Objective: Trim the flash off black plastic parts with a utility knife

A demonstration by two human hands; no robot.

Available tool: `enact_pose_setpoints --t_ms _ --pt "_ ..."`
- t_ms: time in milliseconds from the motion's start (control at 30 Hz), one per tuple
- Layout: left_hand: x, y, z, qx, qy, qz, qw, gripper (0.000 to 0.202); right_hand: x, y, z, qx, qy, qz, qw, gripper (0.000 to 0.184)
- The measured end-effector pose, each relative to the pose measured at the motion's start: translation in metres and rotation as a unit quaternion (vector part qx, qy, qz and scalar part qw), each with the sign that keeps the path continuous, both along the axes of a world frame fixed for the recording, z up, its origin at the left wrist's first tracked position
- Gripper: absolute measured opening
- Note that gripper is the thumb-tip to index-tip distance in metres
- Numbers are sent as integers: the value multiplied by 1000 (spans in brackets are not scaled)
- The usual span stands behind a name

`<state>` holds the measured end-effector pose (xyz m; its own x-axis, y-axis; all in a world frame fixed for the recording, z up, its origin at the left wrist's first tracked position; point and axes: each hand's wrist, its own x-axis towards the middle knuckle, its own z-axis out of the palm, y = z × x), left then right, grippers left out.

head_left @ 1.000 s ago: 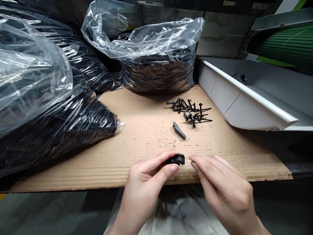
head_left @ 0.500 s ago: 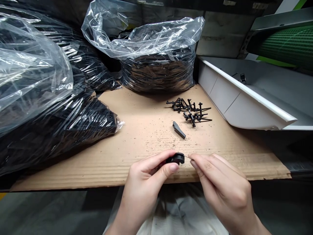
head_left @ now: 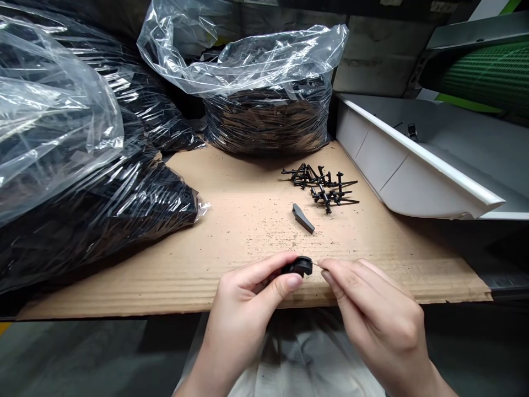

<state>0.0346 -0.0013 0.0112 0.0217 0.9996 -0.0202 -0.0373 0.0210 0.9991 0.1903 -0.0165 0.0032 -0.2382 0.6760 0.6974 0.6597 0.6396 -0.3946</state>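
Between thumb and fingers, my left hand [head_left: 252, 300] grips a small black plastic part [head_left: 303, 266] with a curved, grooved end that sticks out to the right. My right hand [head_left: 378, 309] is closed in a pinch on a thin blade [head_left: 316, 264], whose tip reaches the edge of the black part. Most of the blade is hidden in my fingers, so its kind is unclear. Both hands are over the front edge of the cardboard sheet [head_left: 198, 264]. Beyond them lies a dark grey tapered handle-like piece [head_left: 303, 219].
Several black plastic sprues [head_left: 324, 187] lie in a heap past the grey piece. Bulky clear bags of black parts stand at the left [head_left: 95, 204] and back [head_left: 268, 116]. A white tray [head_left: 392, 171] borders the right side. Small dark shavings dot the cardboard.
Almost nothing differs. The view has shifted very slightly; both hands keep their grip, and the black part has tilted a little at most.
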Motion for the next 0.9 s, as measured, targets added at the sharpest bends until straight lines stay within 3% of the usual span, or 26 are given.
enact_pose_setpoints --t_ms 200,300,367,467,900 --pt "-1 1 -2 -1 -9 1 1000 30 1 -2 0 -23 16 -4 1000 25" --pt "-4 0 -5 25 -3 -15 1000 30 2 -2 7 -148 60 36 987 14" --pt "-6 0 -6 45 -1 -27 999 30 3 -1 14 -246 71 65 965 19" --pt "-7 -1 -6 72 6 -40 997 31 4 -1 22 -313 52 80 945 23" --pt "-9 -3 -9 121 4 -56 991 35 6 -3 25 -314 16 88 945 20"
